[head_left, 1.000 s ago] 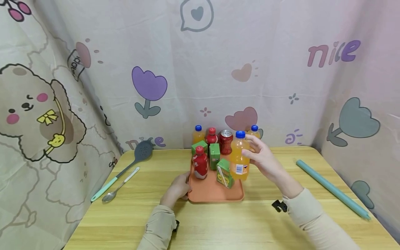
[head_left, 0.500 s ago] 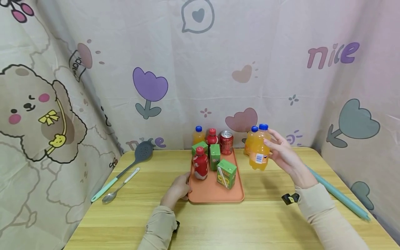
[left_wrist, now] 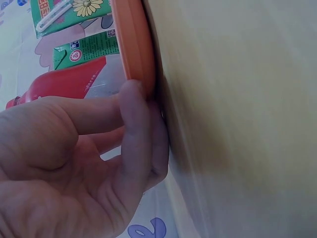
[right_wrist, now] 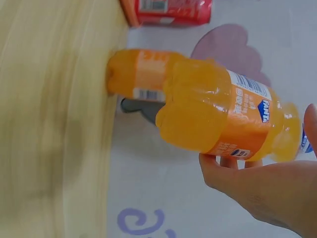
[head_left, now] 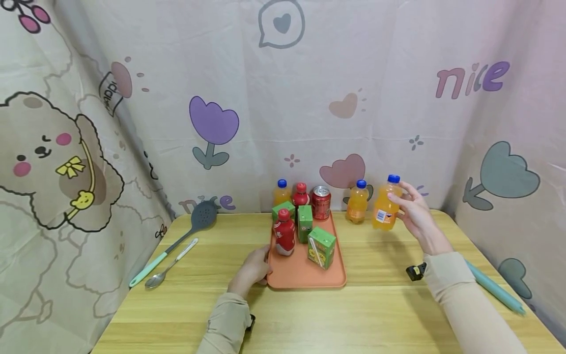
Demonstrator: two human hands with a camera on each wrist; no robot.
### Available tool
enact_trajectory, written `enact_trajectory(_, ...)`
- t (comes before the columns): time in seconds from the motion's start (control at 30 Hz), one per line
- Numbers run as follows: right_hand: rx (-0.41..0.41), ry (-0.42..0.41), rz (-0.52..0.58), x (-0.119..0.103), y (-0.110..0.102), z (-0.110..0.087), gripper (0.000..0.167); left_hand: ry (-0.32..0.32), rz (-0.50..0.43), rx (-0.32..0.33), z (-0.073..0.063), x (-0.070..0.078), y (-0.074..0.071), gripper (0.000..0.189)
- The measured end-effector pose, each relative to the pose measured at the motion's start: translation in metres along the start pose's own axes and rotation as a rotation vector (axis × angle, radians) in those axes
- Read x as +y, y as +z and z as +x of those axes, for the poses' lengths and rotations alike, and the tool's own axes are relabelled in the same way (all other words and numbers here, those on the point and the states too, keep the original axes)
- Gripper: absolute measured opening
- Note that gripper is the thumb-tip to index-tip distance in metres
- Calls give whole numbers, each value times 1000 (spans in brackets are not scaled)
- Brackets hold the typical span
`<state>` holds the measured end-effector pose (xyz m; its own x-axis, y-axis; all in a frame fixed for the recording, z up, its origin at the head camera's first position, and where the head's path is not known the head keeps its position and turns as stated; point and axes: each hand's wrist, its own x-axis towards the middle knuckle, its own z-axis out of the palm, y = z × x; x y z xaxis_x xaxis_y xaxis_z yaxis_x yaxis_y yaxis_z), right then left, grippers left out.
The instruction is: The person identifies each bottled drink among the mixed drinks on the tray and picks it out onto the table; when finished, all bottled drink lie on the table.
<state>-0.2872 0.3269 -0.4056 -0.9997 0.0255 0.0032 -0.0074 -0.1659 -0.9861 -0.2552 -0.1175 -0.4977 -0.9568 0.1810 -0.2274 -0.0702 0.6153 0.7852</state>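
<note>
My right hand (head_left: 417, 215) grips an upright bottle of orange soda (head_left: 385, 207) with a blue cap. In the right wrist view the bottle (right_wrist: 223, 111) is held off the table, its base away from the wood. A second orange soda bottle (head_left: 356, 202) stands on the table just left of it. My left hand (head_left: 253, 266) pinches the left rim of an orange tray (head_left: 305, 280), thumb and fingers at the edge in the left wrist view. On the tray are a red bottle (head_left: 284, 233), a juice box with a straw (head_left: 322, 248) and a green carton (head_left: 304, 223).
Toward the tray's back are a red can (head_left: 321, 202), another red bottle (head_left: 301, 195), another green carton (head_left: 283, 207) and an orange soda bottle (head_left: 281, 193). At left lie a slotted turner (head_left: 203, 216) and a spoon (head_left: 155, 280); at right, a teal rod (head_left: 495, 287). A curtain hangs behind.
My right hand has carried the orange soda bottle from over the tray's right side to the right and back, past the standing bottle. My left hand has stayed at the tray's rim.
</note>
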Motion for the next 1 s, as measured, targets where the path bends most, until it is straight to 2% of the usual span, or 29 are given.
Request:
enact_trajectory(0.3, 109, 14, -41, 14, -2, 21, 52, -10, -10, -1, 1, -1, -1, 78)
enact_trajectory(0.43, 209, 7, -164, 21, 0, 30, 56, 4, -19, -2, 1, -1, 0, 78)
enact_trajectory(0.53, 277, -28, -296, 26, -1, 35, 61, 10, -18, -3, 1, -1, 0, 77)
enact_trajectory(0.63, 321, -62, -373, 31, -2, 40, 66, 10, -17, -5, 1, 0, 0, 77)
enact_trajectory(1.0, 373, -44, -342, 46, -7, 55, 67, 6, -19, -10, 2, -3, 0, 80)
